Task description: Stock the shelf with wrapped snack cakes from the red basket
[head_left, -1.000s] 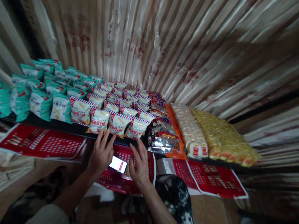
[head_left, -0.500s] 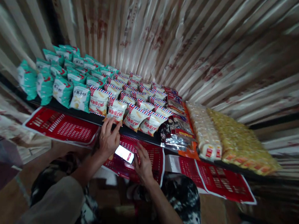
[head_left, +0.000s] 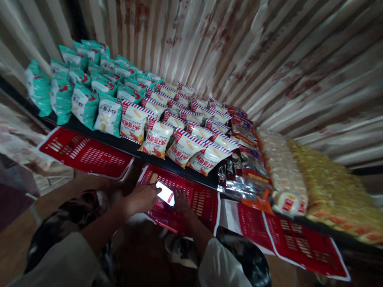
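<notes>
A phone [head_left: 165, 194] with a bright white screen lies tilted over a red slotted panel [head_left: 201, 200] that looks like a basket. At its left end my left hand [head_left: 141, 197] reaches in, a fingertip over the screen's edge; its fingers look stretched out, partly in shadow. My right hand [head_left: 182, 202] is at the phone's right end, fingers apart and touching or close to its edge. A small tan thing [head_left: 153, 178] shows just above my left hand; its kind I cannot make out. Cream snack bags [head_left: 157, 137] with striped tops stand on the shelf [head_left: 139, 151] beyond both hands.
Teal snack bags [head_left: 109, 114] stand in rows at the left. Dark and orange packets [head_left: 248, 173], white-wrapped packs [head_left: 283, 179] and yellow packs [head_left: 340, 196] lie to the right. More red slotted panels [head_left: 83, 152] hang below the shelf. A pleated curtain [head_left: 198, 35] rises behind.
My left hand has come away from a cream bag's front and down to the phone. My right hand stays at the phone's right end. The view has shifted slightly.
</notes>
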### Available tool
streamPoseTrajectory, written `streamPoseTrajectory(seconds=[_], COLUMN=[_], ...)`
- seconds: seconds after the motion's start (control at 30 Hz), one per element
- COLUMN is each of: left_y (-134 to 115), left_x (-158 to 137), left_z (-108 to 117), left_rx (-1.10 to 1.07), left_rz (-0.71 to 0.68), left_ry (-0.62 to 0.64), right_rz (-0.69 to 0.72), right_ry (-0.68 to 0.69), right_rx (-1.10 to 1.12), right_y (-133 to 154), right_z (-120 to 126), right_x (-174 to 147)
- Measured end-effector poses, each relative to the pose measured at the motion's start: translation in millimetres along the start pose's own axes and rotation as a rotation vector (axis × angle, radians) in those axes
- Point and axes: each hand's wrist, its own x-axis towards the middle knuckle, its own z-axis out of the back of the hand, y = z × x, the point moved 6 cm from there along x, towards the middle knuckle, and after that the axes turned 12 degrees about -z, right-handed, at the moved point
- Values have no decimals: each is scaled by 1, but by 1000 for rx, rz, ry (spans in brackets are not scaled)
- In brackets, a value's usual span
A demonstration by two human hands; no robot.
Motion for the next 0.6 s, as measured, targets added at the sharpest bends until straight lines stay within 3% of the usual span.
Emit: streamPoseTrajectory(seconds=[0.1, 0.3, 0.47, 0.6], left_y=[10, 19, 14, 14], left_x=[-4, 7, 9, 9], left_z=[-6, 0, -5, -7], left_rx=[61, 66, 39, 15], left_rz=[42, 77, 82, 63], left_ry=[139, 127, 221, 231], right_rz=[5, 98, -17, -29], right_ry=[27, -55, 85, 158], right_rx=[63, 278, -115, -276], right_y=[-9, -16, -17, -9], right_z=[-16, -28, -42, -41], right_x=[4, 8, 10, 10])
